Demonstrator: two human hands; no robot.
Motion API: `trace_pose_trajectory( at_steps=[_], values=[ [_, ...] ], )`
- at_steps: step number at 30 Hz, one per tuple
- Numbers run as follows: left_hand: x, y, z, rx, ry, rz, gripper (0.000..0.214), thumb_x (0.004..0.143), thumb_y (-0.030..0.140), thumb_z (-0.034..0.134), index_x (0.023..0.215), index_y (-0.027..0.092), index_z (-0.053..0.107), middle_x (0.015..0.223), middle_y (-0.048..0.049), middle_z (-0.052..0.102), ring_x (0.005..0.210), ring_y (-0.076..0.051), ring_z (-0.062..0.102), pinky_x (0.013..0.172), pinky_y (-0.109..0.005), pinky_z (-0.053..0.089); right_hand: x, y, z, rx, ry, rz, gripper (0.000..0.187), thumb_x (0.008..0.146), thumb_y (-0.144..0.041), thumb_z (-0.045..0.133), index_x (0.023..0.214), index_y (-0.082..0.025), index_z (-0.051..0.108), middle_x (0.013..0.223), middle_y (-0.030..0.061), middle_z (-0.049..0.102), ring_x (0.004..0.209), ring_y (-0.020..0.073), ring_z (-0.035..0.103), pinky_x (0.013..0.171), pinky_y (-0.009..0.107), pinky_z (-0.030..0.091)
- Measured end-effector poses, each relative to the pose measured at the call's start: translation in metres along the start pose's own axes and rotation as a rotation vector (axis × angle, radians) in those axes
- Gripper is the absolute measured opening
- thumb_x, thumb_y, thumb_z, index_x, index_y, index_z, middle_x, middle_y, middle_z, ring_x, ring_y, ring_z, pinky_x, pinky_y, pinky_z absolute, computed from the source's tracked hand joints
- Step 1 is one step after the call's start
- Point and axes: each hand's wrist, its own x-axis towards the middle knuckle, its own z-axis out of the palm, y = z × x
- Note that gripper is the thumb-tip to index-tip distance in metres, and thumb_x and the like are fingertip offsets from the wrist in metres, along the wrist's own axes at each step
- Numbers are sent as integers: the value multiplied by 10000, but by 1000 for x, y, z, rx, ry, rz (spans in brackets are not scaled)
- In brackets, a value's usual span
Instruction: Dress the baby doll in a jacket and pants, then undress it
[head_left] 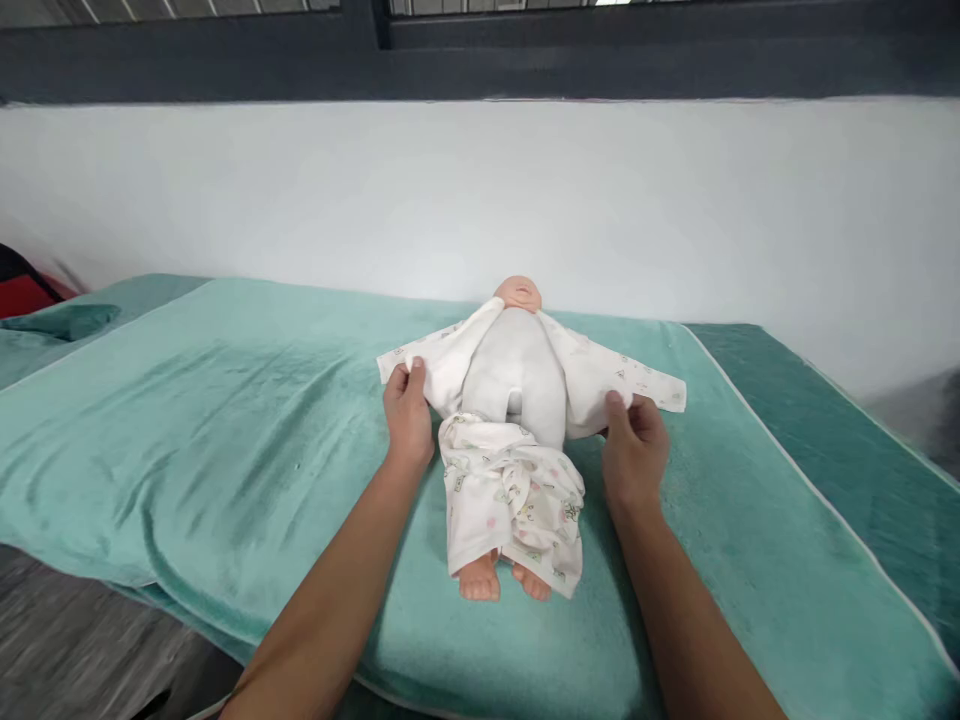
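Observation:
A baby doll [516, 365] with a grey-white cloth body lies on its back, head away from me. Its patterned white baby shirt [589, 365] is spread apart at the front, both sleeves stretched outward. My left hand [409, 412] pinches the shirt's left front edge near the sleeve. On the other side, my right hand [636, 450] grips the right front edge between thumb and fingers. Printed white baby pants [514, 500] sit bunched around the doll's legs, and its bare feet [480, 580] stick out below. The doll's hands are not visible.
The doll rests on a green plush blanket [225, 430] covering the bed, with some wrinkles to the left. A white wall [480, 200] rises behind, under a dark window frame [480, 70]. A red and black object [26, 290] stands at the far left.

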Motion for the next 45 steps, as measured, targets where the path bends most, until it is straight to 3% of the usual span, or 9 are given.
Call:
trace_pose_trajectory(
  at_steps=[6, 12, 15, 19, 22, 25, 32, 37, 45],
  values=[
    [7, -2, -19, -229, 122, -212, 212, 880, 379, 658, 877, 187, 568, 895, -34, 648, 813, -132, 635, 744, -264, 543, 20, 17, -35, 60, 284, 259, 303, 786, -483, 651, 758, -207, 529, 634, -55, 506, 524, 115, 483, 471, 255, 412],
    [10, -3, -41, 161, 179, -125, 178, 923, 381, 541, 914, 208, 504, 803, 13, 548, 598, -107, 514, 554, -257, 468, 14, 10, -73, -331, 316, 278, 247, 806, -433, 618, 870, -196, 590, 585, -27, 557, 489, 156, 494, 492, 301, 399],
    [6, -3, -47, 484, 186, 48, 172, 856, 238, 592, 1005, 206, 512, 925, -18, 548, 760, -148, 556, 689, -309, 494, 0, 3, -75, -481, 340, 117, 246, 801, -381, 636, 941, -180, 611, 694, -2, 593, 605, 169, 532, 613, 322, 434],
    [-10, 3, -39, 632, 30, 376, 246, 799, 179, 633, 1039, 205, 587, 1050, -51, 554, 1007, -193, 540, 849, -322, 457, -24, -6, -55, -367, -149, -58, 259, 844, -451, 644, 917, -203, 641, 815, 24, 625, 740, 177, 559, 720, 316, 452],
    [-22, 11, -30, 464, -401, 128, 141, 846, 291, 636, 954, 204, 659, 926, -31, 610, 858, -172, 568, 762, -289, 448, -30, -12, -41, -206, -652, -14, 278, 857, -484, 661, 841, -209, 624, 793, 7, 600, 717, 161, 528, 672, 290, 438],
    [-24, 20, -29, 341, -645, -138, 210, 819, 396, 700, 895, 200, 694, 813, -14, 599, 738, -150, 530, 665, -257, 407, -21, -17, -38, -100, -901, 29, 277, 855, -472, 689, 828, -204, 625, 801, 2, 574, 708, 146, 496, 634, 270, 421],
    [-7, 38, -43, 346, -1088, -186, 336, 703, 478, 814, 929, 236, 757, 995, -47, 476, 824, -168, 482, 696, -273, 412, 22, -41, -35, -250, -1381, -92, 187, 837, -393, 738, 815, -210, 710, 922, 22, 598, 823, 162, 567, 728, 280, 468],
    [-2, 36, -43, 311, -1156, -251, 288, 661, 425, 857, 793, 212, 714, 1010, -40, 421, 868, -169, 461, 744, -275, 413, 48, -53, -20, -353, -1413, -141, 240, 874, -412, 683, 757, -204, 663, 790, -3, 599, 723, 145, 519, 655, 268, 418],
    [-7, 23, -38, 119, -876, -266, 283, 736, 336, 811, 750, 193, 568, 864, -1, 470, 737, -121, 435, 648, -251, 332, 38, -15, -5, -49, -1044, 23, 341, 834, -461, 723, 702, -188, 568, 763, 8, 537, 691, 137, 474, 612, 273, 388]
  ],
)
